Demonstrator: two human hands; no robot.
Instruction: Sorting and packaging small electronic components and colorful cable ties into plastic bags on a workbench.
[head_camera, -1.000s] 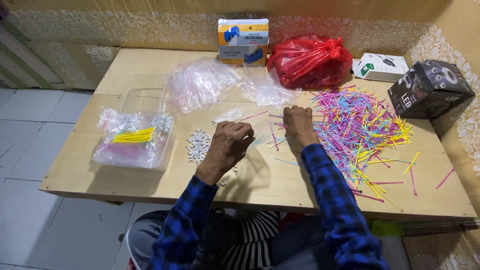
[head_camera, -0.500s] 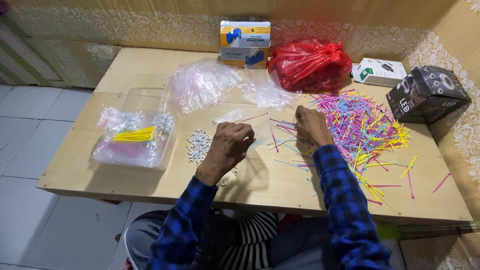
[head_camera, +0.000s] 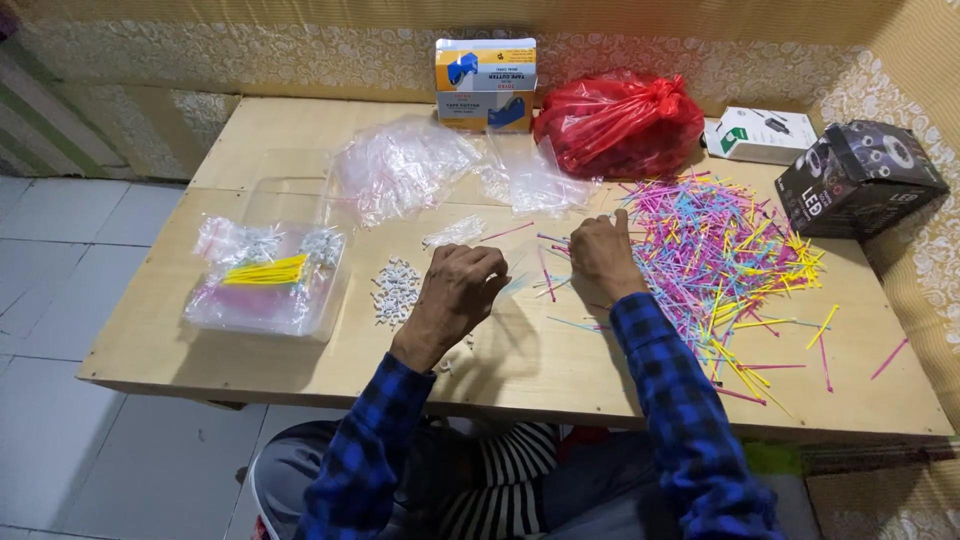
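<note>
My left hand (head_camera: 458, 295) hovers over the wooden table (head_camera: 300, 370) with fingers curled; some thin blue sticks show at its fingertips. Beside it lies a small heap of white clips (head_camera: 395, 288). My right hand (head_camera: 600, 255) rests palm down at the left edge of a wide pile of coloured thin sticks (head_camera: 720, 250), pink, blue and yellow, fingers touching a few loose ones. What the right hand's fingers pinch is hidden.
A clear plastic tray (head_camera: 270, 290) with bagged yellow and pink sticks stands at the left. Clear small bags (head_camera: 400, 165) lie behind. At the back are a blue and white box (head_camera: 485, 85), a red plastic bag (head_camera: 620, 120), a white box (head_camera: 760, 135) and a black box (head_camera: 860, 180).
My right hand has shifted slightly right, towards the stick pile, and back a little. My left hand has stayed almost in place.
</note>
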